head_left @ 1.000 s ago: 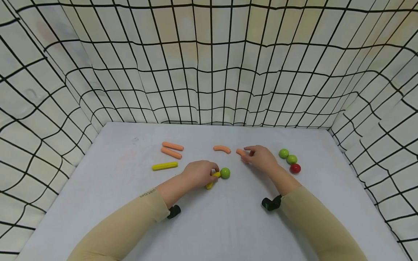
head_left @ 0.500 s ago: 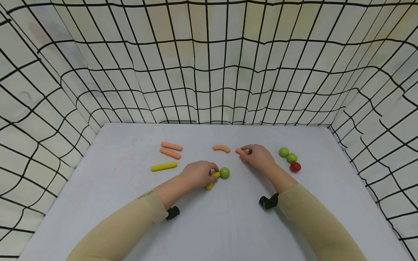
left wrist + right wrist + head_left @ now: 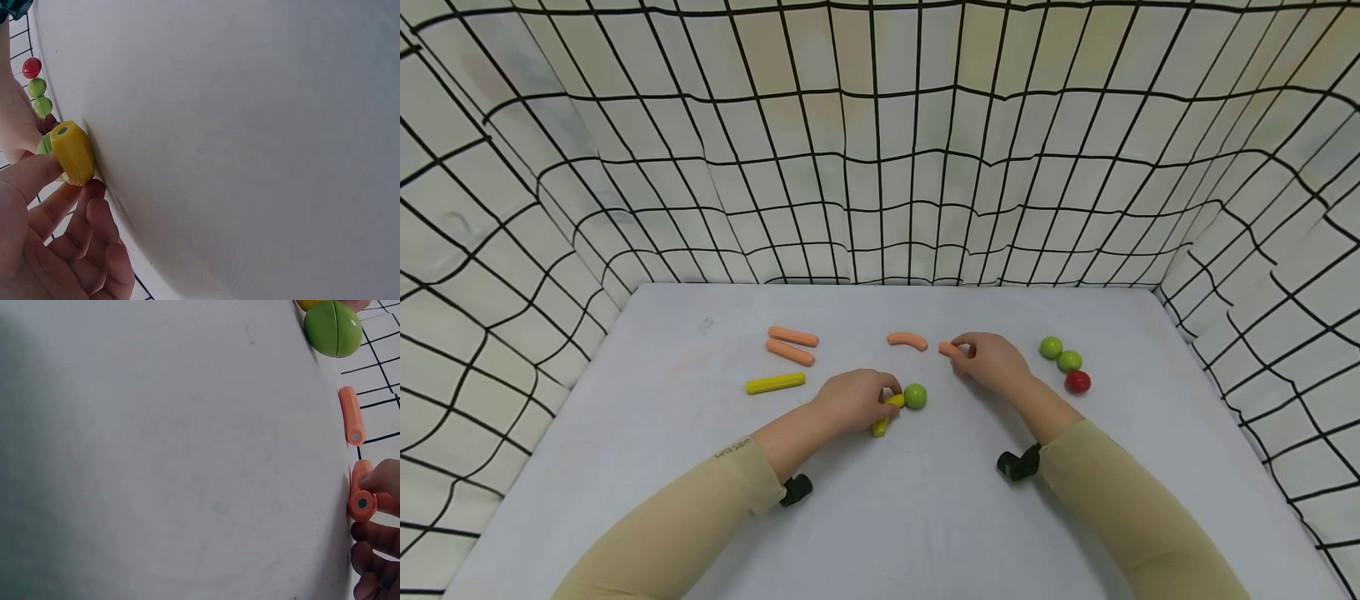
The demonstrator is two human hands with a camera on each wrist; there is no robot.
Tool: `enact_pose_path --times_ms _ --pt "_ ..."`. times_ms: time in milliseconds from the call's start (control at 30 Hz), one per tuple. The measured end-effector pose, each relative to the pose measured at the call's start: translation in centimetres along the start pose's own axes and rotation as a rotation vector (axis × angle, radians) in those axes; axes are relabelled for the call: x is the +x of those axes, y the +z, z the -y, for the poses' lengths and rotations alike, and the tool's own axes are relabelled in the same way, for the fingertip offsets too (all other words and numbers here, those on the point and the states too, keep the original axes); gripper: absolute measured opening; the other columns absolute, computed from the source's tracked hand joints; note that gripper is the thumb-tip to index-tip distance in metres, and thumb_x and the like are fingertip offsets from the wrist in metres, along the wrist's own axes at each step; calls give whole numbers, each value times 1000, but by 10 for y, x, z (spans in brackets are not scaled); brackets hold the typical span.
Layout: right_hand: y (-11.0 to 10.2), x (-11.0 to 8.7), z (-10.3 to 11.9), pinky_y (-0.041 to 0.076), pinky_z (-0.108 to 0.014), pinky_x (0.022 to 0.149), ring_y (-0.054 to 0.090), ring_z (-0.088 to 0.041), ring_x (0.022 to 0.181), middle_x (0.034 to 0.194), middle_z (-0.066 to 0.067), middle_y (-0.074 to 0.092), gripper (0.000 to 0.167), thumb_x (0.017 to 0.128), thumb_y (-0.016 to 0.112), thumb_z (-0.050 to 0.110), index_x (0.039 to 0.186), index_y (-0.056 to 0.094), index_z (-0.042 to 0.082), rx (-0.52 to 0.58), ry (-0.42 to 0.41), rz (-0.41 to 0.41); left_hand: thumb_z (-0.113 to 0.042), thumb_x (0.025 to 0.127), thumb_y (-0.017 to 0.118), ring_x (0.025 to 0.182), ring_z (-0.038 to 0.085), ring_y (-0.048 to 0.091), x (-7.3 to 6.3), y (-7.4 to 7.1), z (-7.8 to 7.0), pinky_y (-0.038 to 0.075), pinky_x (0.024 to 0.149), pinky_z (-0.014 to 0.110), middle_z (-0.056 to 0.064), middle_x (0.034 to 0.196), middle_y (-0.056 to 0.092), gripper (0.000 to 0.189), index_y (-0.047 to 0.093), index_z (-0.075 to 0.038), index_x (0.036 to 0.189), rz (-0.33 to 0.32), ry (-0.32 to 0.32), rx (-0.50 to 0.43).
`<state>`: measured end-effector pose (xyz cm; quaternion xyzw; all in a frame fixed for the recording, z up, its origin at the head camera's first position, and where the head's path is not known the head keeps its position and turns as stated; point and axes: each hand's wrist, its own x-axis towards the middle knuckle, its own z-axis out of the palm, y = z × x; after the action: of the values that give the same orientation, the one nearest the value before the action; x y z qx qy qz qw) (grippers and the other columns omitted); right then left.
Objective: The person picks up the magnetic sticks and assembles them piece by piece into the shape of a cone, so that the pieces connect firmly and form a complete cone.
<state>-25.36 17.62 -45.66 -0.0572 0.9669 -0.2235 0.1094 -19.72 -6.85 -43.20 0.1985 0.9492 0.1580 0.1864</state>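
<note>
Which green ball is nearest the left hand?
The lone green ball beside the yellow piece in the left hand; the other two lie farther right, by the red ball.

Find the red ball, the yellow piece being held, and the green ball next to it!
Red ball (image 3: 1078,382): head view, middle of front.
Yellow piece (image 3: 75,154): left wrist view, middle of its side.
Green ball (image 3: 915,396): head view, middle of front.

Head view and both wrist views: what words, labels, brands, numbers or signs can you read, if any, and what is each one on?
Left sleeve, near the cuff: a short line of dark lettering, too small and blurred to read.
Yellow piece in the left hand: no text visible.
Orange piece in the right hand: no text visible.
Nothing else readable in any view.
</note>
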Motion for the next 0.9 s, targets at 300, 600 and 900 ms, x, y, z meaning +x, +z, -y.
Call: enact_pose_path --times_ms 300,600,900 --pt "1 -9 3 41 -32 62 52 -18 73 86 -2 59 37 94 66 34 127 67 18 -68 -81 -5 -32 92 72 74 11 54 -1 0 0 44 64 29 -7 84 61 30 69 -20 120 -6 1 -8" --pt "5 -23 3 40 -31 57 50 -16 66 75 2 57 32 94 65 32 123 70 17 -137 -198 -10 -32 92 72 74 11 54 -1 0 0 45 66 30 -7 85 61 29 69 -20 118 -10 3 -13" --pt "8 -44 7 44 -30 62 49 -13 68 81 6 60 33 93 69 33 122 70 19 -201 -263 -18 -32 91 72 75 11 55 -1 0 -1 45 66 31 -6 85 61 30 69 -19 118 -12 -2 -11"
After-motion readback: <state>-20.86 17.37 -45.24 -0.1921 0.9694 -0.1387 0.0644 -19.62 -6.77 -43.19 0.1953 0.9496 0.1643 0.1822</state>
